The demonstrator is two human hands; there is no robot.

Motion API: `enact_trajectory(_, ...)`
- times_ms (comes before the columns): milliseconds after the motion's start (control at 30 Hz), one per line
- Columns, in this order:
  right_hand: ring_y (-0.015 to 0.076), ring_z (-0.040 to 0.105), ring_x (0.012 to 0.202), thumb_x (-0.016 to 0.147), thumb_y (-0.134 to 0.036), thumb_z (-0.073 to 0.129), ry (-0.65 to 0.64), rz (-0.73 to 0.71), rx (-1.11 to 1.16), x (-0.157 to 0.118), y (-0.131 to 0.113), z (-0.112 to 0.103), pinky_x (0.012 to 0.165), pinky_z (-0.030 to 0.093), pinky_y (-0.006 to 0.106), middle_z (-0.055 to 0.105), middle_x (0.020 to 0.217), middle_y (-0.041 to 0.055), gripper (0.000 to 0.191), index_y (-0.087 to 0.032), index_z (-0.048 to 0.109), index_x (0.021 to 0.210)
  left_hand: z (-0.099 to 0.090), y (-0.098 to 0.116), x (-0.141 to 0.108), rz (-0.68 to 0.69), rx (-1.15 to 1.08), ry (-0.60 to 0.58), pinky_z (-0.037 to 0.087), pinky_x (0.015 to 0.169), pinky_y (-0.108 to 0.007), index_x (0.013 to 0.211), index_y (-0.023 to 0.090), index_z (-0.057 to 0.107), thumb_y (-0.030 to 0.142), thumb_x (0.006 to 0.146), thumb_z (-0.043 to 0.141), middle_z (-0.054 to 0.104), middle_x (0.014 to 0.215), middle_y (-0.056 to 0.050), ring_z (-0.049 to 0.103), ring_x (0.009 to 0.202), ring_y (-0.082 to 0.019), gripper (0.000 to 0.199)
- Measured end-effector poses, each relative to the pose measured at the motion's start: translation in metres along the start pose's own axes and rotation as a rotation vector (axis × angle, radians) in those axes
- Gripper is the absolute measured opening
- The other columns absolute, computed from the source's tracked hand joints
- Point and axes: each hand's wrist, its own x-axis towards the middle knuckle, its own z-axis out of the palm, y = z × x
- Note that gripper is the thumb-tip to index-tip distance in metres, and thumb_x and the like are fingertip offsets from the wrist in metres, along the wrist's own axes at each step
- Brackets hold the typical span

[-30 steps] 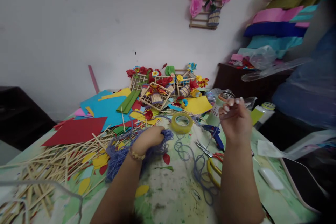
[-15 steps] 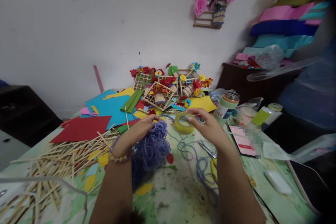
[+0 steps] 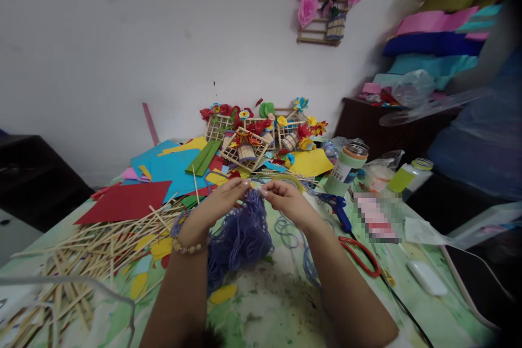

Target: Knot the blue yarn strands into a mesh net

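A loose tangle of purple yarn (image 3: 247,234) hangs in front of me above the table. My left hand (image 3: 222,201) is closed on its upper left part, thumb and fingers together near the top. From the right, my right hand (image 3: 287,201) pinches the yarn's top edge between thumb and forefinger, close to the left fingertips. The exact strand between the fingers is too small to make out. Loops of loose purple yarn (image 3: 286,234) lie on the table behind my right wrist. A yellow tape roll (image 3: 297,182) is partly hidden behind my right hand.
Thin wooden sticks (image 3: 81,261) lie heaped at the left, beside red card (image 3: 126,202) and blue paper (image 3: 175,171). Stick frames with paper flowers (image 3: 244,149) stand at the back. At the right are a blue glue gun (image 3: 336,209), red-handled scissors (image 3: 359,255), a jar (image 3: 346,168) and a phone (image 3: 376,217).
My right hand has moved left from beside the tape roll to the top of the yarn and now pinches it. The yarn has shifted slightly right; the glue gun and red handles have come into view.
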Motion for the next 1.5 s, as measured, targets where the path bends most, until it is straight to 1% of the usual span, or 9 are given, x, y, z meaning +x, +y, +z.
enact_trajectory(67, 0.0071, 0.034, 0.054, 0.07, -0.044, 0.064, -0.004, -0.009, 0.026, 0.002, 0.003, 0.001, 0.051, 0.024, 0.023, 0.045, 0.063, -0.0049, 0.03, -0.017, 0.054, 0.076, 0.001, -0.001, -0.002, 0.064, 0.009, -0.231, 0.049, 0.071, -0.03, 0.102, 0.019, 0.06, 0.048, 0.079, 0.053, 0.061, 0.101, -0.006, 0.056, 0.092, -0.022, 0.038)
enact_trajectory(133, 0.0071, 0.033, 0.054, 0.069, -0.045, 0.065, -0.009, -0.016, 0.041, 0.003, 0.006, 0.0, 0.051, 0.024, 0.024, 0.045, 0.065, -0.0045, 0.031, -0.017, 0.053, 0.076, 0.001, -0.002, -0.002, 0.163, 0.064, -0.334, 0.048, 0.076, -0.03, 0.106, 0.02, 0.06, 0.039, 0.074, 0.062, 0.062, 0.103, -0.005, 0.056, 0.094, -0.021, 0.037)
enact_trajectory(300, 0.0071, 0.03, 0.054, 0.07, -0.043, 0.065, 0.091, -0.023, 0.009, 0.003, 0.006, -0.009, 0.05, 0.022, 0.023, 0.041, 0.064, -0.0052, 0.03, -0.017, 0.053, 0.08, -0.002, -0.006, 0.002, 0.156, -0.008, -0.102, 0.046, 0.074, -0.03, 0.103, 0.018, 0.052, 0.033, 0.066, 0.072, 0.058, 0.101, -0.005, 0.055, 0.088, -0.019, 0.044)
enact_trajectory(400, 0.0073, 0.029, 0.053, 0.071, -0.039, 0.066, 0.045, -0.048, -0.034, 0.0, 0.003, -0.014, 0.05, 0.022, 0.023, 0.035, 0.061, -0.007, 0.034, -0.018, 0.054, 0.095, -0.004, -0.008, 0.005, 0.113, -0.15, -0.019, 0.045, 0.068, -0.027, 0.096, 0.019, 0.045, 0.035, 0.063, 0.076, 0.055, 0.092, -0.002, 0.055, 0.081, -0.017, 0.048)
enact_trajectory(533, 0.0069, 0.027, 0.051, 0.067, -0.033, 0.068, -0.068, -0.043, -0.159, -0.001, 0.003, -0.01, 0.049, 0.02, 0.023, 0.028, 0.058, -0.0081, 0.033, -0.017, 0.058, 0.094, -0.005, -0.008, 0.005, 0.173, -0.191, -0.101, 0.042, 0.066, -0.024, 0.09, 0.017, 0.051, 0.034, 0.068, 0.072, 0.055, 0.085, -0.001, 0.053, 0.079, -0.014, 0.035)
enact_trajectory(700, 0.0066, 0.028, 0.05, 0.066, -0.027, 0.064, 0.037, -0.077, -0.248, 0.002, 0.009, -0.001, 0.047, 0.019, 0.022, 0.031, 0.055, -0.0079, 0.019, -0.016, 0.057, 0.079, -0.002, -0.007, 0.006, 0.177, -0.188, -0.184, 0.042, 0.073, -0.026, 0.097, 0.015, 0.057, 0.034, 0.069, 0.072, 0.059, 0.093, -0.004, 0.054, 0.084, -0.015, 0.037)
enact_trajectory(967, 0.007, 0.03, 0.05, 0.064, -0.025, 0.059, 0.011, -0.044, -0.228, 0.0, 0.006, -0.006, 0.047, 0.021, 0.021, 0.036, 0.054, -0.007, 0.014, -0.018, 0.049, 0.07, -0.012, -0.008, 0.004, 0.15, -0.136, -0.203, 0.042, 0.07, -0.026, 0.09, 0.017, 0.054, 0.026, 0.065, 0.067, 0.056, 0.088, -0.002, 0.054, 0.08, -0.016, 0.03)
enact_trajectory(1267, 0.0071, 0.022, 0.05, 0.063, -0.024, 0.053, 0.203, -0.111, -0.273, 0.004, 0.01, -0.018, 0.048, 0.019, 0.022, 0.024, 0.053, -0.0071, 0.027, -0.021, 0.027, 0.058, -0.022, -0.008, 0.002, 0.247, 0.289, 0.12, 0.039, 0.065, -0.027, 0.085, 0.019, 0.055, 0.017, 0.064, 0.047, 0.057, 0.079, 0.0, 0.051, 0.073, -0.017, 0.022)
enact_trajectory(1500, 0.009, 0.024, 0.053, 0.059, -0.022, 0.05, 0.578, -0.198, -0.403, 0.008, 0.013, -0.039, 0.051, 0.019, 0.024, 0.025, 0.052, -0.006, 0.024, -0.021, 0.027, 0.053, -0.028, -0.012, 0.005, 0.357, 0.595, 0.743, 0.038, 0.072, -0.033, 0.071, 0.018, 0.052, 0.015, 0.065, 0.051, 0.055, 0.074, -0.004, 0.051, 0.076, -0.021, 0.007)
